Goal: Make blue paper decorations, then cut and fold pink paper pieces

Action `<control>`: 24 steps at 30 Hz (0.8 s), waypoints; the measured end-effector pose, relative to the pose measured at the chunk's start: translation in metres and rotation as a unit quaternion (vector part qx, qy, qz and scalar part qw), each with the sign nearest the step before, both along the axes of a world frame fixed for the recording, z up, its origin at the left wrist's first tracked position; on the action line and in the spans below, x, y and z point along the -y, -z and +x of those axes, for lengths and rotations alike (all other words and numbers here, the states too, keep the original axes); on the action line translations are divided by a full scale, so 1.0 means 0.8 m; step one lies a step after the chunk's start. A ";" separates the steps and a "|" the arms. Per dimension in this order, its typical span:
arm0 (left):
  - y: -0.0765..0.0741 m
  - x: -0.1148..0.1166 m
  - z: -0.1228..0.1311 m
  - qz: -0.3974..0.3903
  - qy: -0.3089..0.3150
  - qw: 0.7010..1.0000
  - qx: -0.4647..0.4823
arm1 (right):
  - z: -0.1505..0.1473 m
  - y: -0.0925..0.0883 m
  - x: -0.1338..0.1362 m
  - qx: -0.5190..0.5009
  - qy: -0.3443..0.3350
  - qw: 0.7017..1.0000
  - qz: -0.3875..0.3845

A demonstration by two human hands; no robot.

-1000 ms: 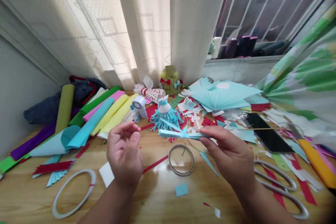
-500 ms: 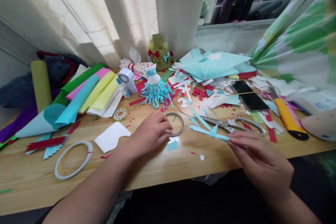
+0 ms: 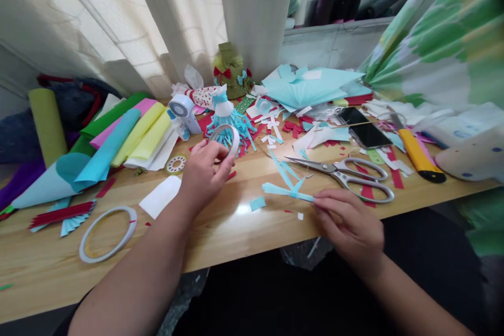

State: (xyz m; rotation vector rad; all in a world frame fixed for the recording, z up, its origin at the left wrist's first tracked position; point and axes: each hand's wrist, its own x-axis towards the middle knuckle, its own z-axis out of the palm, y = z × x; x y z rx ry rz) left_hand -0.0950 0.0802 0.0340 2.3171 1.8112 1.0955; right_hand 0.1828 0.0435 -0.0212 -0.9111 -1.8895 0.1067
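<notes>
My left hand (image 3: 202, 173) is closed on a small ring of tape (image 3: 225, 137), lifted off the wooden table (image 3: 220, 231) and held upright in front of a blue fringed paper figure (image 3: 227, 118). My right hand (image 3: 348, 226) pinches the end of a light blue paper strip bundle (image 3: 289, 189) that lies low over the table near its front edge. Metal scissors (image 3: 346, 176) lie just behind my right hand.
Rolled coloured paper sheets (image 3: 118, 136) lie at the left, with a larger tape ring (image 3: 107, 233) near the front. A phone (image 3: 364, 127), a yellow-handled cutter (image 3: 417, 155), a blue paper fan (image 3: 311, 86) and many paper scraps crowd the back right. Curtains hang behind.
My left hand picked the small tape ring off the table and raised it. My right hand shifted left with the blue strip bundle. The view tilted further down.
</notes>
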 end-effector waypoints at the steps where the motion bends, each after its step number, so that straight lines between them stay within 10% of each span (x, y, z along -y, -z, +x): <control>1: -0.002 0.003 0.000 0.026 -0.019 0.999 0.027 | -0.010 0.001 -0.003 0.013 -0.010 1.000 -0.001; 10: 0.002 0.011 0.002 0.139 -0.091 0.977 0.133 | -0.074 0.005 -0.027 0.120 -0.021 0.992 -0.024; 24: 0.006 0.039 0.047 0.084 0.100 0.990 0.054 | -0.088 -0.066 -0.021 -0.096 -0.081 0.989 -0.074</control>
